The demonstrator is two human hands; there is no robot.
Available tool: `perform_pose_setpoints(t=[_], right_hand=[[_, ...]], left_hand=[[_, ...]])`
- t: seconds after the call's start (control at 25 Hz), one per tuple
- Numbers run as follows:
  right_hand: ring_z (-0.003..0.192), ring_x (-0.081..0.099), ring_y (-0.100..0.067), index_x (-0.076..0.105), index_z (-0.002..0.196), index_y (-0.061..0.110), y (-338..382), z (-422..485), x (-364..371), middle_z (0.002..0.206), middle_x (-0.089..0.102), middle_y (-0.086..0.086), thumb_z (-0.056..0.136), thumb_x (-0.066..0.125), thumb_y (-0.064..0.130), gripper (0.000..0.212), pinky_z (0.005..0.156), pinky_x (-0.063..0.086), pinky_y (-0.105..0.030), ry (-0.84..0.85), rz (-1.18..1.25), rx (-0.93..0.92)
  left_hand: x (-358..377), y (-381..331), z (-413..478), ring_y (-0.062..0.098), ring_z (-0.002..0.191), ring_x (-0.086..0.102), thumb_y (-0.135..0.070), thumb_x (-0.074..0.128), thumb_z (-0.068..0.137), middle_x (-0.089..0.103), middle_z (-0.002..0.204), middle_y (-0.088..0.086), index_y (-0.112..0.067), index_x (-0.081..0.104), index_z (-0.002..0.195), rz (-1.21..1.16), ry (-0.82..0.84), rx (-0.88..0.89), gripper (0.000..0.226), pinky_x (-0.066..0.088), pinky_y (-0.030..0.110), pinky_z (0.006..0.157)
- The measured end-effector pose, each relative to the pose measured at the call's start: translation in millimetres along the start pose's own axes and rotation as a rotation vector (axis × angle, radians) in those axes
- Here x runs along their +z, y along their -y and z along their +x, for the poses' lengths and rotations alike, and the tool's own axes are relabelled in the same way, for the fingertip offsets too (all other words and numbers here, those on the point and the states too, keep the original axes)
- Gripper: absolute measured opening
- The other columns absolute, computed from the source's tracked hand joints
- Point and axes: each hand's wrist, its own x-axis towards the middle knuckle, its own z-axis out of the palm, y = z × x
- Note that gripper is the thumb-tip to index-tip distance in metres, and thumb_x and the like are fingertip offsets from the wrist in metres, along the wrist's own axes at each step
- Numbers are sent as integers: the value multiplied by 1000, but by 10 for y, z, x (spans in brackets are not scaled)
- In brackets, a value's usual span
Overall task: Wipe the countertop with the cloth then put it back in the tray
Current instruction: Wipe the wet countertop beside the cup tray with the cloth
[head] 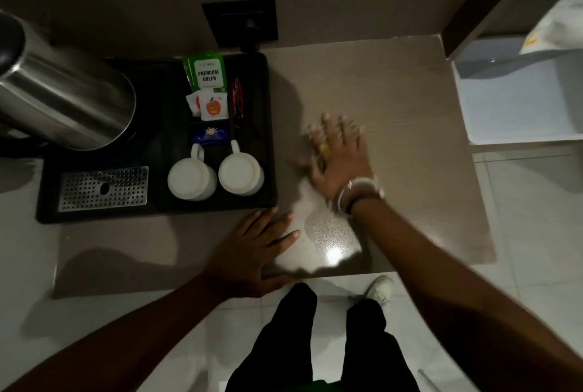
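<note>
Brown countertop (394,82), right hand (339,154) flat, blurred; cloth not discernible.
Left hand (252,252) splayed, holding nothing, beside black tray (268,126).

Your countertop (394,82) was a grey-brown with a fine wood grain. At its left end the tray (268,139) was black; in it the two mugs (192,178) were white, the sachet (208,72) green and white with dark lettering, the kettle (63,98) brushed silver, and the drip grate (104,188) silver, dotted with holes. Below the countertop, your trousers (303,344) were black and your shoe (381,289) white
</note>
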Motion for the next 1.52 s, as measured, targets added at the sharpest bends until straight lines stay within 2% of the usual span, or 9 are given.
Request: perform_pose_setpoints(t=[0.2,0.4,0.52,0.72,0.92,1.0,1.16,1.32,1.52], right_hand=[[156,14,-33,30,156,38,-788,-720,44,170,17,-2,99,23,67,65,124,17,-56,-32,13,113],[157,6,-34,24,159,29,-1252,591,-415,171,10,-10,93,18,78,83,125,9,-58,-160,181,513],[156,10,-36,32,158,26,-527,831,-298,170,13,-11,94,37,71,79,127,3,-53,-114,111,235],[158,8,-27,28,158,35,-119,-879,311,171,10,0,96,29,72,72,125,11,-52,97,39,-176],[156,11,-32,26,157,35,-1580,-101,-252,170,16,-3,97,19,73,72,124,16,-58,-81,93,452],[157,5,-32,23,159,33,-1515,713,-494,171,10,-4,92,14,79,82,126,8,-56,-127,166,518],[158,6,-33,28,159,24,-382,1435,-335,171,11,-12,97,30,67,76,127,-2,-51,-68,69,175],[156,14,-36,31,158,29,163,177,60,169,21,-7,101,28,61,65,125,11,-55,-34,-6,-229],[159,4,-23,16,159,43,-657,-1202,118,171,1,8,99,20,69,65,127,5,-49,66,20,-45]], left_hand=[[-19,11,8,33,156,19,-69,60,89,23,169,6,-26,42,155,-7,20,-22,80,16,50,125],[35,12,-12,31,158,12,-72,49,95,17,171,2,-29,36,157,-31,20,-37,77,8,48,127],[44,24,-28,29,158,9,-72,48,95,13,172,-2,-32,33,158,-52,40,-34,76,7,47,126],[92,-20,-155,32,157,14,-71,46,96,18,171,3,-30,39,156,-13,73,-41,73,6,45,126],[19,14,-1,33,157,15,-68,53,93,19,171,3,-29,40,155,-48,41,-32,74,12,50,125],[53,-32,-68,32,157,14,-68,54,94,19,171,3,-30,34,158,-55,-15,-23,77,9,49,126],[77,26,-46,32,157,14,-68,50,96,25,168,6,-26,34,158,-7,-67,25,77,6,47,128],[-24,-13,-31,35,155,21,-70,47,95,26,168,6,-26,44,153,14,7,7,73,12,48,125],[10,-12,-52,34,155,21,-69,55,93,25,169,6,-26,44,153,15,19,-11,75,15,50,124]])
